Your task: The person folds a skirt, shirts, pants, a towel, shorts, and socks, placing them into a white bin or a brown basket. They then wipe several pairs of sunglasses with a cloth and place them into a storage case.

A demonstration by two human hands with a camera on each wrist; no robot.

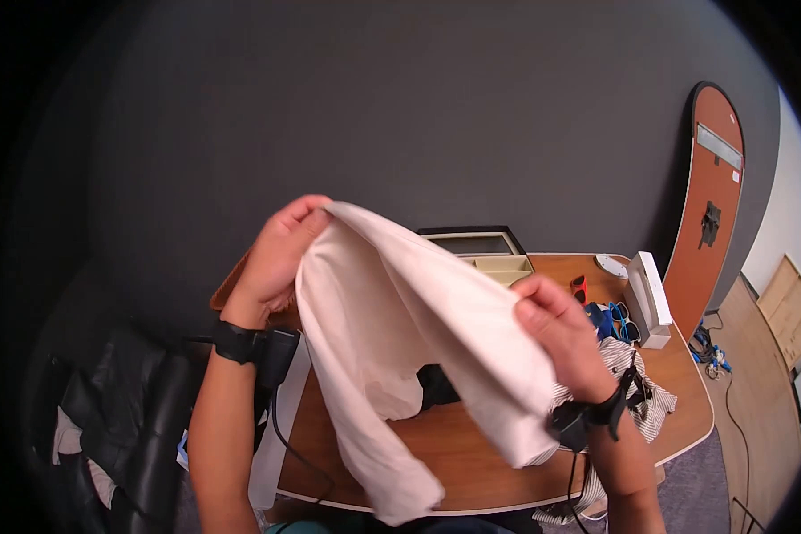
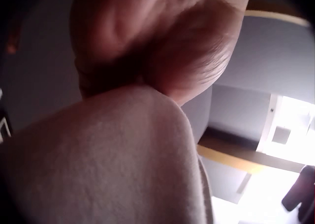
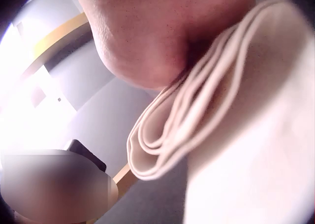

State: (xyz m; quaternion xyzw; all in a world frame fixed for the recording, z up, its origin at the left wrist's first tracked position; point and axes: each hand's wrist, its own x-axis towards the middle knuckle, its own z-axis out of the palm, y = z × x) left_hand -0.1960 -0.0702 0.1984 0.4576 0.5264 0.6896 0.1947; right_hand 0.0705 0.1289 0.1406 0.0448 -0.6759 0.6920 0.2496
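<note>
A cream cloth (image 1: 356, 329) hangs in the air over the wooden table, stretched between both hands, with one long sleeve-like part drooping toward the near edge. High on the left, my left hand (image 1: 285, 245) pinches a corner of it between thumb and fingers. My right hand (image 1: 565, 334) grips the opposite side, lower down. The right wrist view shows several folded layers of the cloth (image 3: 216, 101) gathered under that hand. In the left wrist view the cloth (image 2: 108, 160) falls from below the palm, and the fingertips are hidden.
On the table (image 1: 685, 383) at the right lie striped cloth (image 1: 654, 414), blue-framed glasses (image 1: 627, 322) and red glasses (image 1: 579, 289), near a white box (image 1: 648, 298). A beige tray (image 1: 505, 270) stands behind the cloth. Black seating (image 1: 142, 427) is at left, a brown panel (image 1: 707, 205) at right.
</note>
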